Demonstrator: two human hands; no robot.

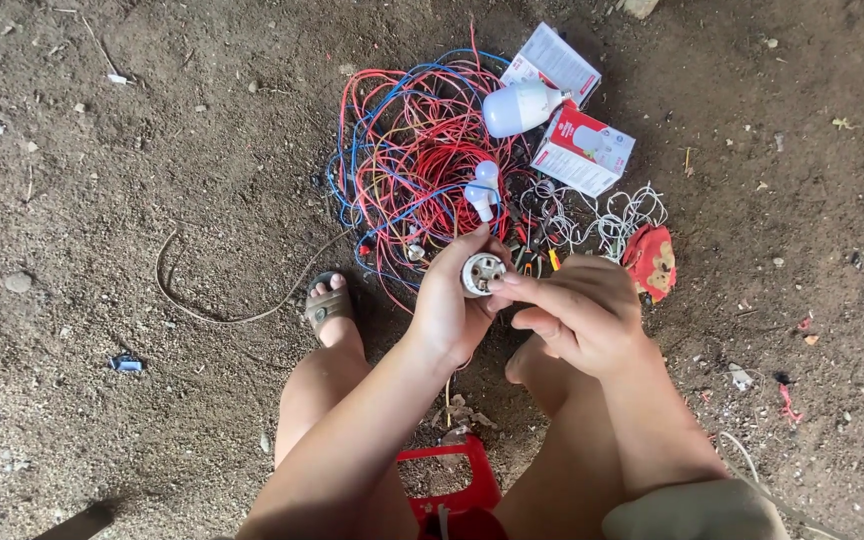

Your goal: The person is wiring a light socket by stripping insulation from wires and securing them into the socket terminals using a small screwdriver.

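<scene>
My left hand [447, 305] is wrapped around a round white lamp holder [481, 272], its open end facing up at me. My right hand [577, 310] is curled beside it, thumb and forefinger touching the holder's rim. Both hands hover above my knees over a dirt floor. Just beyond them lies a tangle of red and blue wires [414, 160] with a small white bulb [484, 190] resting on it.
A large white bulb [518, 106] lies by two red-and-white cartons [582, 150] at the back. White wire coils [602, 215] and a small red pouch [652, 262] sit to the right. My sandalled foot [329, 303] and a red stool [452, 485] are below.
</scene>
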